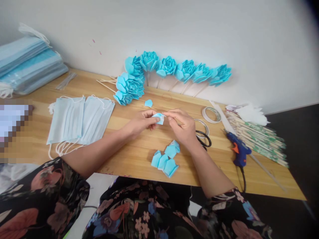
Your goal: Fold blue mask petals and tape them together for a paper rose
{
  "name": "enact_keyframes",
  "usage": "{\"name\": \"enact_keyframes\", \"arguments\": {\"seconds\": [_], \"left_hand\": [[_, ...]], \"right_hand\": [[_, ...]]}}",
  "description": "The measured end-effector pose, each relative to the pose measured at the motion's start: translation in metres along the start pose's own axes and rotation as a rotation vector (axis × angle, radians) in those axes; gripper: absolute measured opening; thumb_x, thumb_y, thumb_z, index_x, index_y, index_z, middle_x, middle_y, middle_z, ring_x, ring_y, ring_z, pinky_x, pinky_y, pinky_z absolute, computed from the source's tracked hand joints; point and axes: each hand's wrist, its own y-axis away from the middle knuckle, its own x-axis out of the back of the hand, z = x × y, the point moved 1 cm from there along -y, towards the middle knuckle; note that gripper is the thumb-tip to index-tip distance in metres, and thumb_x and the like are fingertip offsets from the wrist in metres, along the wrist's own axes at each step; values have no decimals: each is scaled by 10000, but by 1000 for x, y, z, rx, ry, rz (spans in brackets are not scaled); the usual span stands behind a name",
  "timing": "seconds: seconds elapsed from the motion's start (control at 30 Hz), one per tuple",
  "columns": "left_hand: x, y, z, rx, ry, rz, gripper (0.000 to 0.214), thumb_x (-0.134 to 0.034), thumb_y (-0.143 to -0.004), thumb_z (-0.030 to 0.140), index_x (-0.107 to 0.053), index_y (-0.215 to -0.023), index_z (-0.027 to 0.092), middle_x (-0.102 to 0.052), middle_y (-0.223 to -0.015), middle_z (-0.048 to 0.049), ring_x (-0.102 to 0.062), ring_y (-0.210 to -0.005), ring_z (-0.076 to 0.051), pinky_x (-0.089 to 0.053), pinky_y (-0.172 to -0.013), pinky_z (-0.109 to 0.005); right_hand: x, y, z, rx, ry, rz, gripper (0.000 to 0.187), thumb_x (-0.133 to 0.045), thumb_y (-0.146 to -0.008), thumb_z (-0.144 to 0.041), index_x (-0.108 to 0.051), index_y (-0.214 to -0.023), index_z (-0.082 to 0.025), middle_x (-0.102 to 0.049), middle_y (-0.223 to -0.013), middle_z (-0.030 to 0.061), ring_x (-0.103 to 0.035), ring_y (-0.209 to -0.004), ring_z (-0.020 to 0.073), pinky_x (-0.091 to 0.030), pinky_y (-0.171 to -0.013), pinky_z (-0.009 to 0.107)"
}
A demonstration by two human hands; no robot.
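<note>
My left hand point(146, 120) pinches a small blue fabric petal point(160, 120) whose pale, whitish side shows, above the middle of the table. My right hand point(181, 124) is closed at the petal's upper right corner, thumb and forefinger together; a thin white bit shows at its fingertips. One flat blue petal point(148, 103) lies just behind my left hand. Nearer to me, several folded blue petals point(163, 161) rest on the wood. Scissors with black handles point(204, 138) lie partly hidden behind my right wrist.
Blue flowers on sticks point(167, 66) lean along the wall. Face masks point(67, 118) lie at left, with mask packs point(27, 66) behind. At right are tape rolls point(211, 115), a blue glue gun point(239, 149) with its cable, and wrapped chopsticks point(259, 137). The table point(129, 159) ends near my lap.
</note>
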Motion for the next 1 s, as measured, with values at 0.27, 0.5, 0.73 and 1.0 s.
{"name": "enact_keyframes", "arguments": {"seconds": [0.27,0.5,0.73,1.0], "left_hand": [[0,-2,-4,38,54,-12,231,-743,-768,328,-594,-782,152,-591,-639,29,-535,-556,-76,-385,-570,-219],[0,-2,-5,43,55,-14,244,-755,-773,343,-608,-790,149,-588,-641,33,-537,-562,-74,-379,-575,-220],[1,-2,-6,41,66,-19,294,-771,-765,388,-603,-788,148,-587,-640,31,-535,-562,-75,-387,-577,-222],[1,-3,-8,43,96,-1,211,-741,-768,295,-590,-764,148,-589,-618,34,-537,-537,-74,-406,-564,-211]], "right_hand": [[-3,1,4,93,48,-28,370,-530,-902,-89,-787,-1043,-315,-764,-996,22,-697,-923,198,-557,-825,398],[-2,1,5,141,76,-22,409,-529,-894,-56,-786,-1072,-319,-759,-993,29,-689,-914,195,-552,-816,393],[-3,1,6,161,123,-21,424,-522,-882,-55,-791,-1057,-333,-758,-981,26,-679,-898,200,-538,-802,398],[-6,0,4,249,134,2,393,-532,-891,-52,-789,-1064,-293,-764,-976,52,-668,-884,204,-534,-783,383]]}}
